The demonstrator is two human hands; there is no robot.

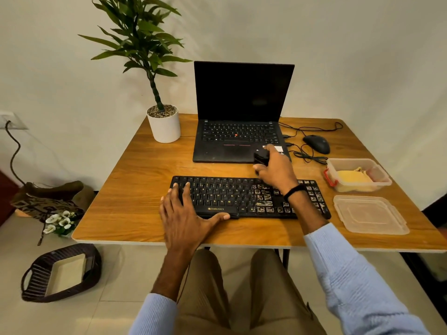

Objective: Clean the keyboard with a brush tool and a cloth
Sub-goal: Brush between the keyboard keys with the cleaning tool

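Observation:
A black keyboard (232, 197) lies across the front of the wooden table (135, 170); pale dust covers its right half. My left hand (186, 213) rests flat on its left end, fingers spread on the keys, thumb along the front edge. My right hand (275, 170) hovers over the keyboard's far right edge, gripping a small black brush tool (261, 157). A yellow cloth (350, 177) lies inside a clear plastic box (384, 177) at the right.
An open black laptop (242, 117) stands behind the keyboard, with a wired mouse (316, 143) and cables to its right. The box lid (370, 215) lies near the right front. A potted plant (164, 124) stands back left. A basket (60, 274) sits on the floor.

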